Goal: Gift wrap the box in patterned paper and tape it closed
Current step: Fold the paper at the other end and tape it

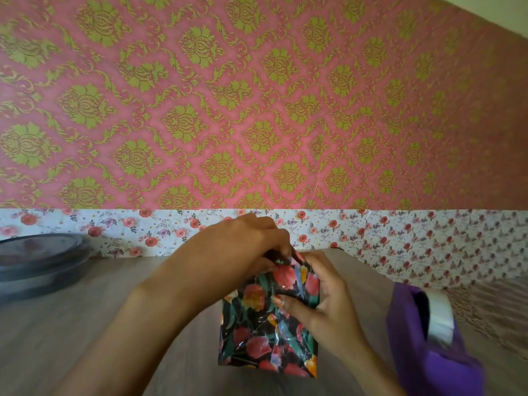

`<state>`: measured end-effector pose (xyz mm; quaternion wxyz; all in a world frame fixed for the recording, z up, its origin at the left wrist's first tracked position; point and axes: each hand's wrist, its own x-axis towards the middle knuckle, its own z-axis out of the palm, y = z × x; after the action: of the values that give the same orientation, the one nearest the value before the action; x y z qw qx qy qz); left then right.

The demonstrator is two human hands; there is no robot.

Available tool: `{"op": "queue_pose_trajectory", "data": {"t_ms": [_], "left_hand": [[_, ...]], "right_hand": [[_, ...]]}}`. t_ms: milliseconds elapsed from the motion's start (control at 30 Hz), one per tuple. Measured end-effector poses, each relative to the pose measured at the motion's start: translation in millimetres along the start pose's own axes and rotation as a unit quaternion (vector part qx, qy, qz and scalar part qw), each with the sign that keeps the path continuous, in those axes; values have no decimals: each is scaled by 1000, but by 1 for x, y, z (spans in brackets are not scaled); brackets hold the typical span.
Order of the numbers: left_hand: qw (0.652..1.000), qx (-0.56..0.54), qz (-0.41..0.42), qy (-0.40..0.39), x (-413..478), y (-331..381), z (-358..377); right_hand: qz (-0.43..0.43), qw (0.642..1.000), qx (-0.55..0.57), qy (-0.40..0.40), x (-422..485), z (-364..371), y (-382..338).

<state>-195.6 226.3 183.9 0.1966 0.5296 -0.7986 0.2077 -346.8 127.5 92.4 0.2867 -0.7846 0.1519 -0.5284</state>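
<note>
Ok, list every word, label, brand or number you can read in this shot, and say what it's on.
No readable text anywhere in this view.
wrapped box: tulip print only, no lettering.
tape dispenser: plain purple, blurred, no brand shows.
round container: blurred, nothing legible.
wall: damask and floral patterns only, no words.

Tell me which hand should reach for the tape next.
Right. The purple tape dispenser stands beside the right hand, which grips the side of the wrapped box. The left hand pinches the paper fold at the far end, and letting go would likely free the fold.
</note>
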Motion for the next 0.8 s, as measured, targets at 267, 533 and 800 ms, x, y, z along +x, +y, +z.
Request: {"op": "queue_pose_trajectory", "data": {"t_ms": [267,533,800], "left_hand": [[998,-32,17,53,3,12,-1],[995,-64,47,61,4,12,5],[966,-248,26,68,2,14,4]], "right_hand": [[-24,999,-25,9,-1,-10,4],[-25,999,-13,21,-3,-17,8],[-2,998,42,42,-9,-21,10]]}}
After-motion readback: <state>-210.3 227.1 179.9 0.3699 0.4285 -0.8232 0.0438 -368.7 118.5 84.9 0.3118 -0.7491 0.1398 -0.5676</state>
